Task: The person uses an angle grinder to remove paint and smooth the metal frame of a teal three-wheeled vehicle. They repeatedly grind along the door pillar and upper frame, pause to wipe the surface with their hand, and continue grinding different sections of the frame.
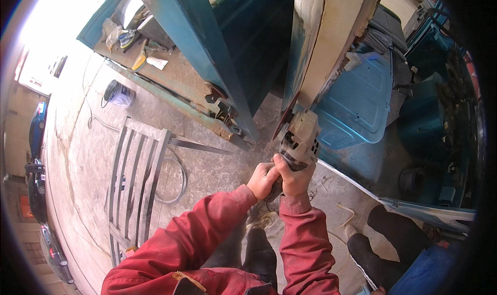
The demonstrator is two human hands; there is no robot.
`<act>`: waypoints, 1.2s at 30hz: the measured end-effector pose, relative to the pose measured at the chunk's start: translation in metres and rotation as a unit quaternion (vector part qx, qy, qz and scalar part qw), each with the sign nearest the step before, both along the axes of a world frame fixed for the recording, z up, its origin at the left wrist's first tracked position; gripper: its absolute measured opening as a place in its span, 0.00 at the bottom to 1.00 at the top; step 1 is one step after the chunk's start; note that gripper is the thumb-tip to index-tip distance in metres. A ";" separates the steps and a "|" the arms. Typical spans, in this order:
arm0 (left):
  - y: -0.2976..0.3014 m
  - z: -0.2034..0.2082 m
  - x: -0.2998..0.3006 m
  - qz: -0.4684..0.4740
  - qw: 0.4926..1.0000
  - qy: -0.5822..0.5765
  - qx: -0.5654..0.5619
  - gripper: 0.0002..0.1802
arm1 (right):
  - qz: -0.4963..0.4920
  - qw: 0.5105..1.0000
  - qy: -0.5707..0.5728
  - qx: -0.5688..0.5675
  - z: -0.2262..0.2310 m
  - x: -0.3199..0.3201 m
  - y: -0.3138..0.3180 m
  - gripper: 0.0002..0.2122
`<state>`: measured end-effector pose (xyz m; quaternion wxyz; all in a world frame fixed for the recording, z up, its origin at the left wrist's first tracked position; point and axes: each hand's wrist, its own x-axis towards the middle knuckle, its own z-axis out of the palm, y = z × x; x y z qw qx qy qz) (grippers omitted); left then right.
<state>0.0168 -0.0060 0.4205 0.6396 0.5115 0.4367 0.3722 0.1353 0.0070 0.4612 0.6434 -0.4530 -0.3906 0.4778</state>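
Red sleeves [186, 227]: nearest the camera, yours, rising from the lower edge, cuffs meeting at mid-frame.
Left hand [263, 180]: fingers wrapped round the rear of the angle grinder, right beside your other hand.
Right hand [296, 176]: clamped on the same grinder body, thumb up, just behind its head.
Angle grinder [301, 134]: in both your hands, slightly right of centre, head pointing away from you.
Disc [286, 116]: dark reddish, edge-on, at the lower end of the cream-and-bare upright; contact, cannot tell.
Upright [323, 52]: worn paint, rough right edge, straight ahead of you.
Blue post [191, 36]: slanting, left of the upright, dark blue panel between.
Brown ledge [181, 85]: further left, carrying a yellow-handled brush [139, 62] and white scrap [157, 62].
Light-blue moulded panel [357, 98]: right of the grinder.
Slatted grey frame [155, 178]: on the floor at your left, bucket [119, 94] beyond.
Other person: dark-trousered legs [398, 238], lower right.
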 end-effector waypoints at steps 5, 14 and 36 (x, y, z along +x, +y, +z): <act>0.001 0.005 0.000 -0.001 1.000 -0.002 0.009 0.28 | -0.002 1.000 0.002 0.004 0.003 0.000 0.001 0.17; 0.001 0.010 0.002 0.007 1.000 -0.011 0.000 0.28 | 0.003 1.000 0.002 0.010 0.011 0.001 0.000 0.16; 0.001 0.025 0.005 0.003 1.000 -0.013 -0.001 0.28 | 0.016 1.000 -0.022 0.013 0.021 0.006 0.003 0.18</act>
